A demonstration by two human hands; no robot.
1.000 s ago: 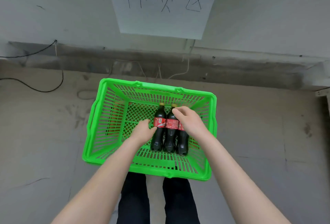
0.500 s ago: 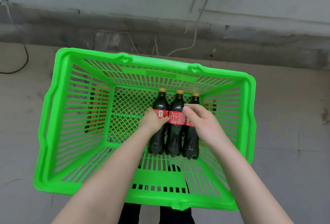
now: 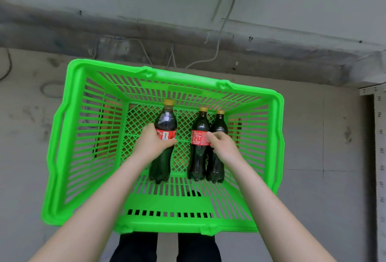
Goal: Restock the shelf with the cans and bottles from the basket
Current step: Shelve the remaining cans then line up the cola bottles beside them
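Observation:
A bright green plastic basket (image 3: 69, 136) stands on the concrete floor in front of me. Inside it are three dark cola bottles with red labels and gold caps. My left hand (image 3: 151, 143) is shut around the left bottle (image 3: 165, 119) at its label, and that bottle stands apart from the other two. My right hand (image 3: 224, 147) grips the pair on the right, the middle bottle (image 3: 198, 136) and the right bottle (image 3: 219, 125), fingers wrapped over their labels. The shelf is not in view.
A grey wall with a dark base strip and loose white cables (image 3: 217, 48) runs behind the basket. A metal upright (image 3: 379, 136) shows at the right edge. My dark trouser legs (image 3: 165, 247) are below the basket's near rim.
My left hand has closed on the left bottle and drawn it left, away from the other two. My right hand has wrapped onto the right pair. The view has shifted back slightly.

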